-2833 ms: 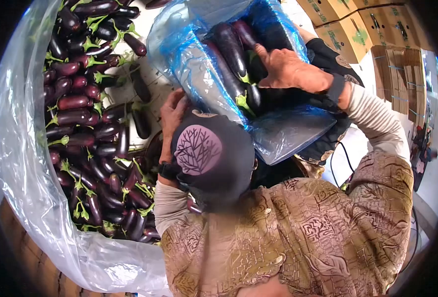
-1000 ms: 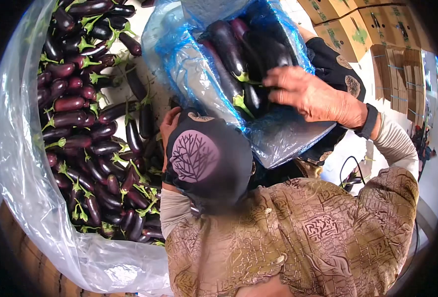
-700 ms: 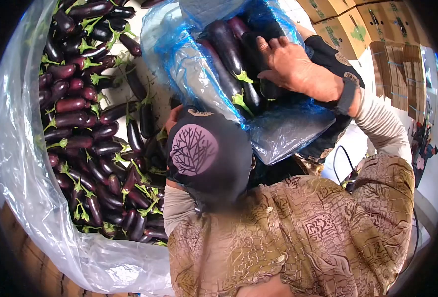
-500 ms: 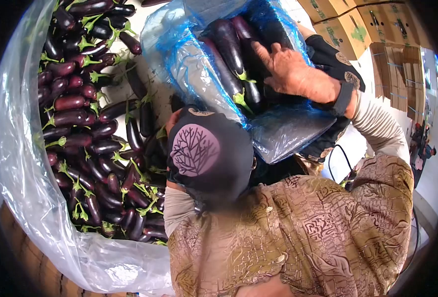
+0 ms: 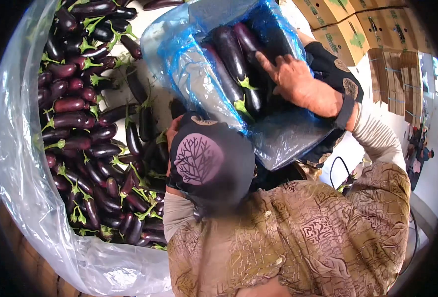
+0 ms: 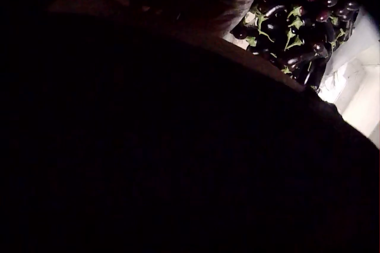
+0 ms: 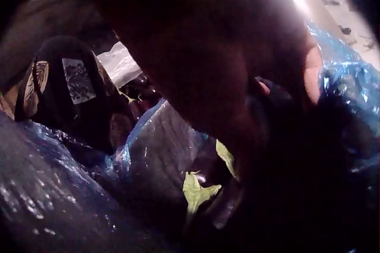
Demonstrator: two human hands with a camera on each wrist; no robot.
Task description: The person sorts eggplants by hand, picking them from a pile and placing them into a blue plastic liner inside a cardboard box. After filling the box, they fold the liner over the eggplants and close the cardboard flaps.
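Observation:
In the head view, my right hand (image 5: 295, 81) is over several eggplants (image 5: 231, 54) in a box lined with blue plastic (image 5: 194, 64). Its index finger is stretched out, with the tip right at a purple eggplant (image 5: 246, 37) near the far end. In the right wrist view the same hand is a dark shape above eggplants with green stem caps (image 7: 199, 193). My left hand (image 5: 173, 129) shows only as a sliver beside the cap, which hides the rest. Close by it lie loose eggplants (image 5: 135, 136). The left wrist view is almost all black.
A large pile of eggplants (image 5: 73, 119) lies at left, edged by a clear plastic sheet (image 5: 21, 163). The dark cap (image 5: 214, 158) covers the middle of the head view. Printed cardboard boxes (image 5: 347, 37) and flattened cartons (image 5: 394, 81) stand at right.
Over the last second, my right hand has moved up and left over the eggplants, its index finger reaching forward. My left hand, more visible 2.8 s ago, is now mostly behind the cap.

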